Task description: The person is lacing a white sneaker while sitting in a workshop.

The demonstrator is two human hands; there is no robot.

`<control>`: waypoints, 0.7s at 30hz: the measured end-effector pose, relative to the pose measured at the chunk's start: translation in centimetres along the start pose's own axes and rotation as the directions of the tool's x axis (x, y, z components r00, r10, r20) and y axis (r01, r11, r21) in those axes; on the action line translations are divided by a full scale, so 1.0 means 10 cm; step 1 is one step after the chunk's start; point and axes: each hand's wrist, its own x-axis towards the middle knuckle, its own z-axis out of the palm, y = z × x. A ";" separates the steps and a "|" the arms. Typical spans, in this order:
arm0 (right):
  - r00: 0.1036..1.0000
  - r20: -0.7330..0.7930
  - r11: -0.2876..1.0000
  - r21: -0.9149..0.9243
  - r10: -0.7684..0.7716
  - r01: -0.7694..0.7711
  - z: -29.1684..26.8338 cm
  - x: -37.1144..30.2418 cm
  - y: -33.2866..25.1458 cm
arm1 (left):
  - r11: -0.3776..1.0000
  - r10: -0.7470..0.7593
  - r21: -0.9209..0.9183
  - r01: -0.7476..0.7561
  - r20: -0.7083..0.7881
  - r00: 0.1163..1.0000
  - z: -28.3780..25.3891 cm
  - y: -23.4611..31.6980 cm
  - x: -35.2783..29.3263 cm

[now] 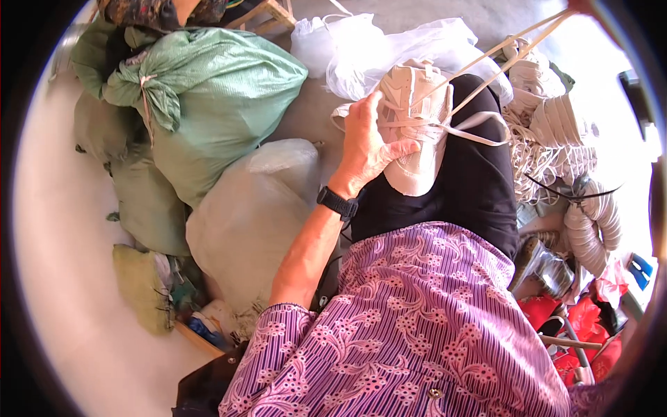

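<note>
A cream sneaker (414, 167) rests on my black-trousered lap, toe toward me. My left hand (367, 142) is closed around its left side, thumb over the toe area and fingers by the laced part. From the shoe's eyelets, a pale shoelace (486, 90) runs in two taut strands up to the upper right. There they meet at my right hand (583, 5), which shows only as a reddish, cut-off shape at the picture's rim; its fingers are not clear. Another loop of lace hangs loose right of the shoe.
Green woven sacks (229, 90) and a whitish plastic bag (250, 215) stand on the left. White plastic bags (361, 52) lie ahead. To the right are piled cream shoes (556, 125) with dangling laces, tied pale bundles (594, 222) and red wrapping (583, 316).
</note>
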 end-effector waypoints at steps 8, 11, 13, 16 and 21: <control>0.974 -0.215 0.955 -0.298 -0.077 0.010 0.58 -0.13 -0.73 | 0.996 0.036 -0.084 -0.033 0.035 0.999 -0.02 0.07 0.03; 0.946 -0.294 0.914 -0.407 -0.140 0.009 1.12 -0.31 -1.29 | 0.991 0.131 -0.027 -0.131 0.015 0.991 0.02 -0.01 0.14; 0.926 -0.338 0.889 -0.458 -0.170 -0.004 1.49 -0.41 -1.60 | 0.988 0.156 -0.020 -0.155 0.007 0.988 0.03 0.04 0.20; 0.884 -0.395 0.841 -0.541 -0.250 -0.004 -0.33 -0.19 -0.24 | 0.983 0.172 -0.073 -0.169 0.037 0.984 -0.01 0.10 0.31; 0.946 0.029 0.861 -0.406 -0.322 0.306 0.49 0.22 0.89 | 0.975 0.194 -0.125 -0.181 0.104 0.975 0.08 0.02 0.46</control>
